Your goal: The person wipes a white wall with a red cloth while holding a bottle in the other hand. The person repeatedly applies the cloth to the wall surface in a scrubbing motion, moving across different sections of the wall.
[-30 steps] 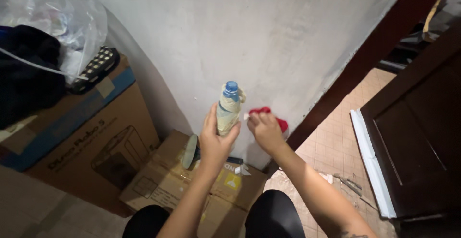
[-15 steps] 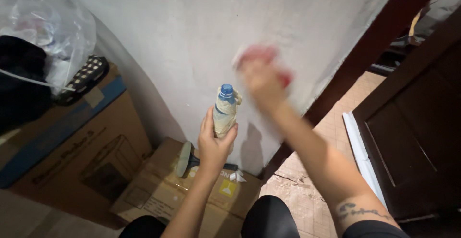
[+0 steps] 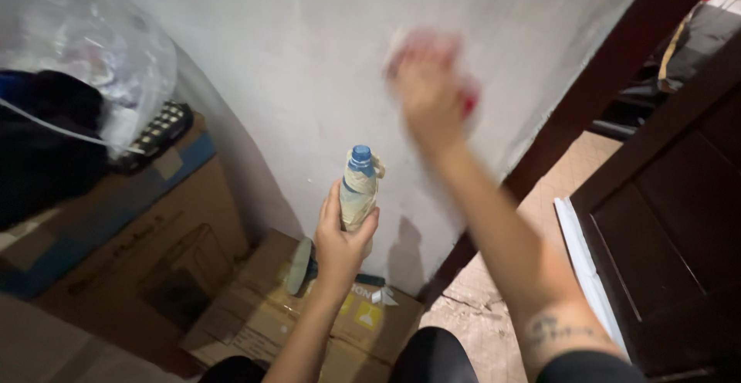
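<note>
Plastic, blue-capped and wrapped in a pale yellowish cloth or paper, the bottle (image 3: 359, 188) stands upright in the left hand (image 3: 342, 238), whose fingers close around its lower half; what is inside the bottle cannot be seen through the wrap. It is held in front of the grey wall (image 3: 309, 59), low and near the middle of the view, above the cardboard boxes.

Higher up, the right hand (image 3: 427, 89) is pressed toward the wall with a red cloth (image 3: 468, 99) showing at its edges. The hand is blurred, so the exact grip cannot be made out, though the fingers appear curled over the cloth.

Below the left hand lies a flat small cardboard box (image 3: 340, 313) against the foot of the wall, with a dark-handled tool with a round pale head (image 3: 301, 267) resting on top. To the left sits a larger cardboard box (image 3: 116, 236) with a blue band; a black-and-white chequered item (image 3: 154, 132) and dark fabric (image 3: 46, 144) lie on it, and a clear plastic bag (image 3: 93, 51) holding crumpled pale contents bulges above them.

At the right, a dark brown door frame (image 3: 610, 82) runs diagonally, and a dark wooden door (image 3: 671, 236) stands beside the tiled floor (image 3: 494, 321)
</note>
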